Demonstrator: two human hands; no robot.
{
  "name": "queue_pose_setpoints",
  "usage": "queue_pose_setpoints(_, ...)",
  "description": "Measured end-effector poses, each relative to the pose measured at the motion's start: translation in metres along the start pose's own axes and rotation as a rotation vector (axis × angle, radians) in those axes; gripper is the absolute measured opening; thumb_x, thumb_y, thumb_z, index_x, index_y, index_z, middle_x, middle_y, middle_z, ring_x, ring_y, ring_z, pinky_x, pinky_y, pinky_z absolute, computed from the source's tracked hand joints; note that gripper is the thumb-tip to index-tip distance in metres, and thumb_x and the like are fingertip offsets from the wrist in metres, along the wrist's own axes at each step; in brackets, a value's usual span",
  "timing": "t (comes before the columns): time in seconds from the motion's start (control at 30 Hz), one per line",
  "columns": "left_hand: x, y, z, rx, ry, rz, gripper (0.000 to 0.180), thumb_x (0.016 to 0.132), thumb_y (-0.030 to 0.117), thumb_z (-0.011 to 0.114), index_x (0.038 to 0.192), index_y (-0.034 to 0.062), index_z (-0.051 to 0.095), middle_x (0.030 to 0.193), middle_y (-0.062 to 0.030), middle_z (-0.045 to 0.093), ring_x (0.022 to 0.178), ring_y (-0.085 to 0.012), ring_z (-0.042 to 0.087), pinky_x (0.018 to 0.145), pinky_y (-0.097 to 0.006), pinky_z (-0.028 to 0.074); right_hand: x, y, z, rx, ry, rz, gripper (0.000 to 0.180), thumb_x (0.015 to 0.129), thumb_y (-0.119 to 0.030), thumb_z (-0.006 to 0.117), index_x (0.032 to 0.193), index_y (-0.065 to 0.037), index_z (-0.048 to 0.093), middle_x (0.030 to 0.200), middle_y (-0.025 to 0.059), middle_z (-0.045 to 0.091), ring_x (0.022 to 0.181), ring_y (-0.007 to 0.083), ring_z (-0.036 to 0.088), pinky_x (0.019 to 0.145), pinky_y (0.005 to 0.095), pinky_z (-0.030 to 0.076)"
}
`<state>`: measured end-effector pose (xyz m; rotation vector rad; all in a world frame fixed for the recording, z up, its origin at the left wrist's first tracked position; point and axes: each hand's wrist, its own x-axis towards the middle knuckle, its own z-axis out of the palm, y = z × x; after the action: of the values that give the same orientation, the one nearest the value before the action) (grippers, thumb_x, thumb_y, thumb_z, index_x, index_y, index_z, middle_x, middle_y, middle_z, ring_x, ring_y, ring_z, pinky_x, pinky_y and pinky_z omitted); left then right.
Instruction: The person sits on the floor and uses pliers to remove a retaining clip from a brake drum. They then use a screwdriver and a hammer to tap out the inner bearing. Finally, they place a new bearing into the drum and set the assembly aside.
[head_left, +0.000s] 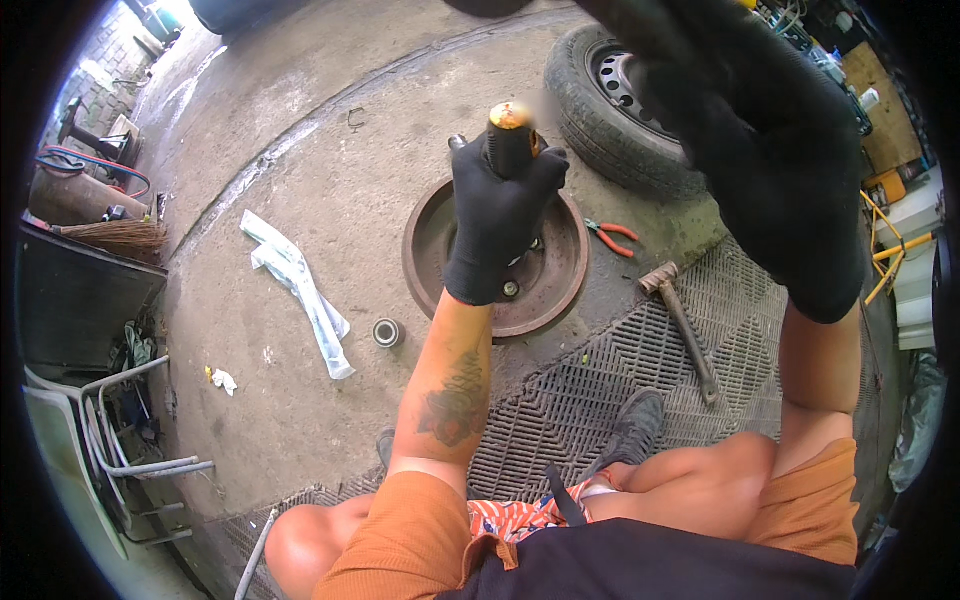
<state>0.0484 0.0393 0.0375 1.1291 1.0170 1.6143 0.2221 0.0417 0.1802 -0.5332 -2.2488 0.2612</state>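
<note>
Head camera view, looking down: a black-gloved left hand (505, 220) is holding a black cylindrical handle (509, 152) upright above a rusty, round metal drum (422, 245), which is lying near the centre of the frame on a grey concrete floor (330, 160). The fingers of that hand are clenching the handle; its lower end is hiding behind the glove. One black-gloved right hand (775, 165) is looming blurred at the upper right; I cannot tell whether its fingers are grasping anything.

The step in hand seems to be positioning the handle over the drum; the next move is probably calling for a steady left wrist and a right hand clear of those fingers.

Counting what is lying around: one black tyre on a steel wheel (605, 130), upper right; one pair of red-handled pliers (617, 241) and one rusty, hammer-shaped metal tool (687, 335), right of centre; one short metal ring (386, 333) and one crumpled, clear plastic strip (300, 285), left of centre.
</note>
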Motion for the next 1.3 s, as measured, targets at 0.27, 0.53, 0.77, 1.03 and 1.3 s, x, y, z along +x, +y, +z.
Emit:
queue_pose_setpoints(0.27,0.000,-0.003,0.007,0.084,0.026,0.123,0.014,0.080,0.010,0.073,0.078,-0.0003,0.063,0.067,-0.0035,0.065,0.061,-0.0111,0.062,0.058,-0.028,0.050,0.004,-0.006,-0.007,-0.052,-0.210,0.233,0.043,0.093,0.000,0.063,0.136,0.000,0.058,0.129,0.0114,0.067,0.118,0.0144,0.062,0.097,0.0272,0.050)
queue_pose_setpoints(0.53,-0.004,0.005,0.006,0.143,-0.001,0.115,0.013,0.080,0.009,0.072,0.078,-0.0002,0.063,0.067,-0.0037,0.066,0.061,-0.0101,0.062,0.060,-0.027,0.050,-0.005,-0.001,0.005,-0.106,-0.249,0.154,0.043,0.093,0.002,0.064,0.136,0.000,0.058,0.124,0.0108,0.067,0.109,0.0149,0.065,0.093,0.0289,0.052)
queue_pose_setpoints(0.77,0.001,0.005,0.017,0.048,-0.012,0.080,0.013,0.079,0.009,0.071,0.078,-0.0007,0.062,0.066,-0.0051,0.066,0.060,-0.0101,0.062,0.057,-0.028,0.050,-0.021,0.022,-0.036,-0.170,-0.293,0.084,0.049,0.089,0.004,0.065,0.137,0.000,0.056,0.126,0.0131,0.066,0.107,0.0179,0.065,0.096,0.0304,0.051)
queue_pose_setpoints(1.03,0.001,0.001,0.004,0.004,0.062,0.014,0.011,0.081,0.007,0.073,0.079,0.0010,0.064,0.066,-0.0032,0.064,0.056,-0.0092,0.059,0.054,-0.027,0.048,-0.012,0.008,-0.014,0.057,0.049,0.573,0.049,0.096,-0.011,0.063,0.144,-0.007,0.053,0.105,0.0054,0.072,0.061,0.0041,0.055,0.056,0.0210,0.046)
queue_pose_setpoints(1.3,0.000,0.039,-0.057,-0.119,0.245,0.152,0.025,0.089,0.023,0.068,0.091,-0.0004,0.060,0.066,-0.0019,0.052,0.051,-0.0099,0.048,0.046,-0.025,0.037,-0.038,0.084,-0.020,0.090,0.034,0.633,0.044,0.096,-0.019,0.065,0.137,-0.005,0.058,0.099,0.0079,0.072,0.073,0.0142,0.065,0.068,0.0297,0.053)
